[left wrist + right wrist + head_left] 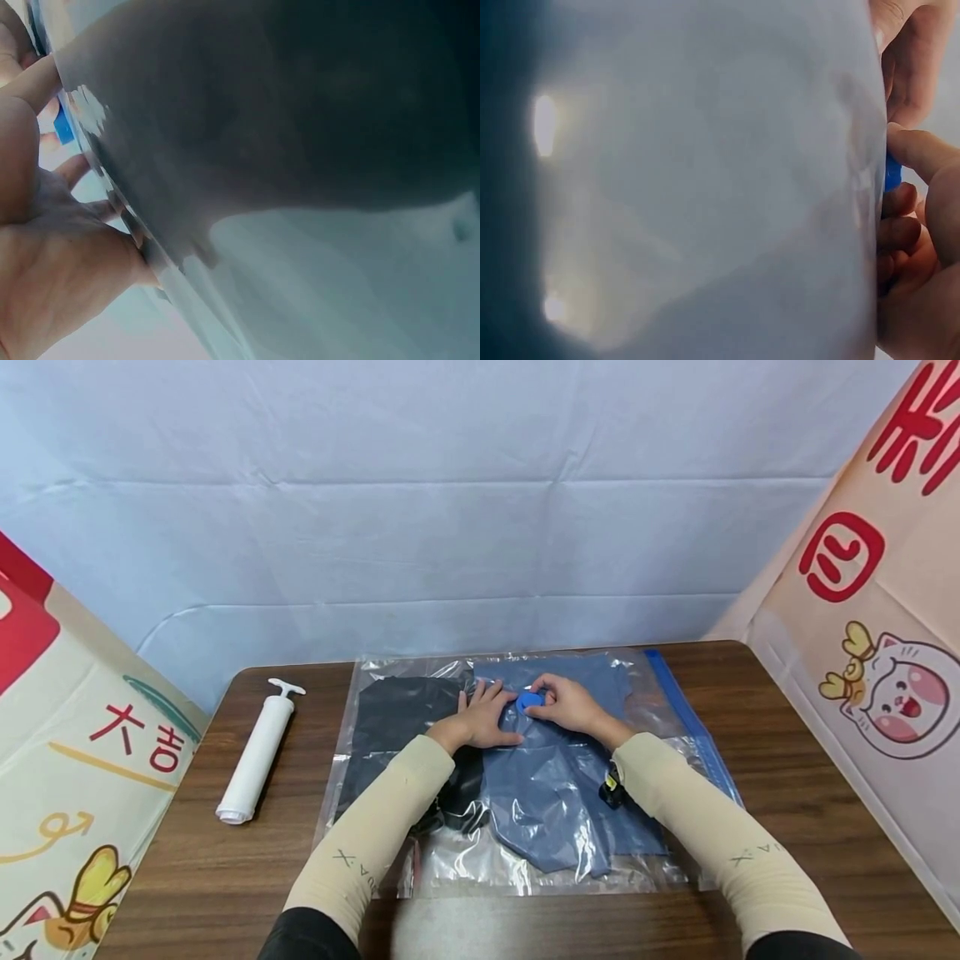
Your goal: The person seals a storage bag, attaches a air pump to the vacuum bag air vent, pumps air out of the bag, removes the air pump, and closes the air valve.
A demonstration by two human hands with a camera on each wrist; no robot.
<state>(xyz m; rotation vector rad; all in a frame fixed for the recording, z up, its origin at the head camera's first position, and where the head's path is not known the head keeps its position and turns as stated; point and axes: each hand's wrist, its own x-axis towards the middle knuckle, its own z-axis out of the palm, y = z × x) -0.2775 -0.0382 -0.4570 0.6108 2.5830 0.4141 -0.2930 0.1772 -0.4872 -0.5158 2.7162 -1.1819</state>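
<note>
A clear plastic storage bag (468, 864) lies flat on the table, with black folded cloth (393, 718) at its left and blue-grey cloth (536, 802) at its right inside. On its upper middle is a round blue valve cap (528, 700). My right hand (567, 703) pinches this cap between thumb and fingers, and the right wrist view shows its blue edge (892, 172) there. Just left of it, my left hand (480, 718) rests on the bag with fingers spread. Close plastic fills most of both wrist views.
A white hand pump (258, 760) with a T-shaped handle lies at the left of the brown wooden table (180, 860). The bag's blue zip strip (686, 718) runs along its right edge. A pale cloth backdrop (450, 543) hangs behind; printed cloths flank both sides.
</note>
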